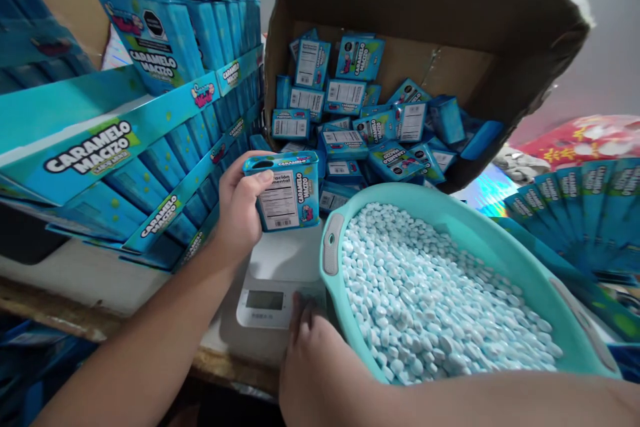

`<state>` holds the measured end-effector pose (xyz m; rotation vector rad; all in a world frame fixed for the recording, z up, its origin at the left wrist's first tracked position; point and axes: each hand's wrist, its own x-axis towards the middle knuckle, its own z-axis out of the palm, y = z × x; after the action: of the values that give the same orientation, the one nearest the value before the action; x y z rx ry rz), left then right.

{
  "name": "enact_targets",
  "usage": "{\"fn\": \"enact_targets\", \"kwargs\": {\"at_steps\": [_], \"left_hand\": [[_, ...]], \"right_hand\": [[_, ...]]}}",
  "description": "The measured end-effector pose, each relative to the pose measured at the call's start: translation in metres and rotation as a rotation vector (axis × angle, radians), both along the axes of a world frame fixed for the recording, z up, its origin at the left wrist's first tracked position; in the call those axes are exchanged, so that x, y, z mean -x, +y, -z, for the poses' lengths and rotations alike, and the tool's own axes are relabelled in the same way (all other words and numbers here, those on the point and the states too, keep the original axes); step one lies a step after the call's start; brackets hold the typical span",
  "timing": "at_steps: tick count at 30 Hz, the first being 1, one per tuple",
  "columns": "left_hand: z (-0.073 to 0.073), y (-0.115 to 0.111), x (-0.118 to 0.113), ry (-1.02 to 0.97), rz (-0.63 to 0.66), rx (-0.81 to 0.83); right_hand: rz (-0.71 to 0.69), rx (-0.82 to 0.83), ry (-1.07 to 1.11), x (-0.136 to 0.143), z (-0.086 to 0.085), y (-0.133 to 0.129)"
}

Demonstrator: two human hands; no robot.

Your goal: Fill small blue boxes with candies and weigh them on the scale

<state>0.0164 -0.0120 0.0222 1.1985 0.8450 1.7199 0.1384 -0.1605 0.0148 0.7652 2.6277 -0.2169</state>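
Observation:
My left hand (241, 207) is closed around a small blue candy box (287, 193), its thumb on the printed label and a dark opening showing at the box's top. The box is upright above the white plate of a kitchen scale (285, 257). At the scale's front right corner, beside the display, my right hand (313, 340) reaches down with fingers stretched onto it; the fingertips are partly hidden and I see nothing held. Just right of that hand stands a turquoise tub (345, 307) filled with pale blue candies (440, 293).
Behind the scale, a cardboard box (415, 7) lies on its side with many small blue boxes (345, 143) in it. Stacked display trays (100, 147) of blue boxes rise at the left. More blue packs (580, 207) fan out at the right.

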Motion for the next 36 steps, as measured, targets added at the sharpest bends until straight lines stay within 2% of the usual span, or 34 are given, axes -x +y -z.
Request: {"fn": "enact_targets", "kwargs": {"at_steps": [6, 9, 13, 19, 23, 26, 31, 36], "left_hand": [[-0.001, -0.005, -0.001, 0.202, -0.066, -0.153], [-0.003, -0.006, 0.000, 0.257, -0.066, -0.177], [-0.004, -0.004, 0.003, 0.220, -0.014, -0.079], [-0.001, 0.001, 0.006, 0.084, 0.186, 0.083], [-0.001, 0.002, 0.005, 0.001, 0.197, 0.150], [-0.002, 0.002, 0.005, 0.040, 0.195, 0.184], [-0.002, 0.001, 0.006, 0.090, 0.193, 0.168], [-0.002, 0.004, 0.007, 0.080, 0.217, 0.205]], "right_hand": [[-0.059, -0.043, 0.091, -0.001, -0.001, 0.002], [-0.057, -0.045, 0.095, -0.001, 0.000, 0.002], [-0.031, -0.037, 0.075, 0.001, -0.001, 0.001], [-0.042, 0.035, 0.052, 0.003, -0.008, 0.004], [-0.049, 0.085, -0.009, 0.005, -0.020, 0.010], [-0.050, 0.097, -0.034, 0.006, -0.027, 0.013], [-0.027, 0.113, 0.008, 0.005, -0.025, 0.013], [-0.051, 0.045, 0.004, 0.001, -0.026, 0.012]]}}
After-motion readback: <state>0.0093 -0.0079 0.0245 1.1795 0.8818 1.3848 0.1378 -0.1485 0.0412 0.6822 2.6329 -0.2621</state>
